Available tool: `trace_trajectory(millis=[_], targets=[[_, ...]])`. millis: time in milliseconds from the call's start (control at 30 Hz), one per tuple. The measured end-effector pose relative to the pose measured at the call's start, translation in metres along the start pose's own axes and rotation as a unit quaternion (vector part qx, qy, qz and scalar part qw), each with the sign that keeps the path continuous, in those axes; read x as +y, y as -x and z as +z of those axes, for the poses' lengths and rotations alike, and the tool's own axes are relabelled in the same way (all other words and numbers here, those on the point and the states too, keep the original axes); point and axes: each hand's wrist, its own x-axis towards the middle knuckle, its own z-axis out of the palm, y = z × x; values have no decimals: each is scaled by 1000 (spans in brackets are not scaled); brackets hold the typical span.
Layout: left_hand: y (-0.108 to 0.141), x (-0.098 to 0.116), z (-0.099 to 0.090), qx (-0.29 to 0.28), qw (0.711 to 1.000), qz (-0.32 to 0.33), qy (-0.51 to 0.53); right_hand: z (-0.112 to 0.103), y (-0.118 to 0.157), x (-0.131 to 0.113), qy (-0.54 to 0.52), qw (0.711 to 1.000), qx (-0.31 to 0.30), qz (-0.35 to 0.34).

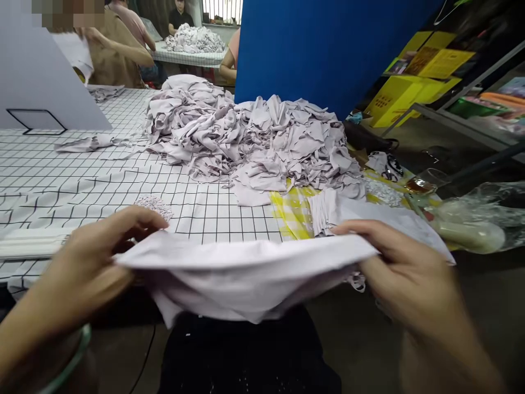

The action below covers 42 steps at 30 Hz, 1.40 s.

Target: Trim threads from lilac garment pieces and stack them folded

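Observation:
A pale lilac-grey piece of fabric (246,279) is stretched between my two hands above my lap, at the table's near edge. My left hand (102,251) pinches its left end, and my right hand (402,268) pinches its right end. The fabric's lower part hangs loose and blurs a little. Just beyond, a large heap of similar crumpled fabric pieces (205,126) lies on the table with a grid-patterned cover (221,216). Close to my right hand is a stack of folded pieces (324,210) on a yellow checked cloth (293,210).
A blue partition (311,49) stands behind the heap, and a white panel (36,65) at left. Small scraps (153,205) lie near my left hand. A plastic bag (488,219), a glass of brown liquid (424,183) and yellow boxes (404,96) are at right. Other people sit behind.

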Motion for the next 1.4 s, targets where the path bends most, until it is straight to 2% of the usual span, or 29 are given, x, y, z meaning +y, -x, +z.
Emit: trace_trajectory(millis=[33,67,100,167,233,267,333,400,433,500,567,600,667,733,800,833,900,967,1033,1100,1133,1167,1267,1333,1400], targets=[[-6,-3,4,-44,999,-9,-15,7,-9,3,-15,999,-51,3],[-13,-9,14,-51,997,-29,-42,17,-17,8,-17,997,-75,1],[-19,-18,27,-26,997,-46,-57,31,-25,14,-9,998,-56,1],[-29,-39,62,81,994,-42,-67,62,-32,28,18,999,46,-9],[-31,-60,98,113,989,-19,-89,94,-30,43,42,993,108,-34],[-29,-68,114,108,988,-12,-107,110,-26,50,54,993,101,-43],[-27,-79,136,82,986,-11,-146,137,-17,62,72,996,29,-46],[-26,-82,146,58,983,-20,-174,157,-12,70,83,995,-40,-26],[-27,-82,146,52,982,-24,-178,164,-11,72,89,995,-53,-11],[-27,-82,141,63,983,-30,-169,168,-11,74,98,994,-34,17],[-22,-85,131,74,986,-31,-148,163,-10,74,104,994,1,25],[-17,-88,125,62,989,-27,-135,157,-8,74,102,995,-1,14],[-7,-94,113,-7,994,-7,-108,143,-2,76,81,994,-62,-32],[-1,-99,104,-82,993,3,-81,128,1,78,25,984,-161,-67],[-4,-100,101,-89,993,-14,-78,119,-3,78,-61,971,-227,-53],[-9,-99,103,-76,993,-27,-87,119,-9,78,-100,968,-227,-27],[-24,-95,111,-69,991,-33,-111,127,-25,74,-139,972,-191,16],[-40,-92,120,-116,987,-7,-112,143,-43,70,-124,975,-185,-8],[-52,-90,123,-153,985,28,-79,157,-58,67,-96,960,-250,-80],[-59,-90,118,-125,991,38,-32,164,-67,70,-85,942,-302,-116],[-60,-91,114,-91,995,34,-16,164,-69,74,-83,948,-290,-106],[-60,-91,111,-50,998,27,-10,163,-69,78,-82,961,-252,-82],[-53,-89,110,56,997,16,-58,157,-64,91,-76,992,-98,6],[-41,-84,119,65,992,31,-102,157,-57,92,-81,994,-69,33],[-27,-78,130,27,990,45,-132,161,-52,88,-87,991,-92,45]])
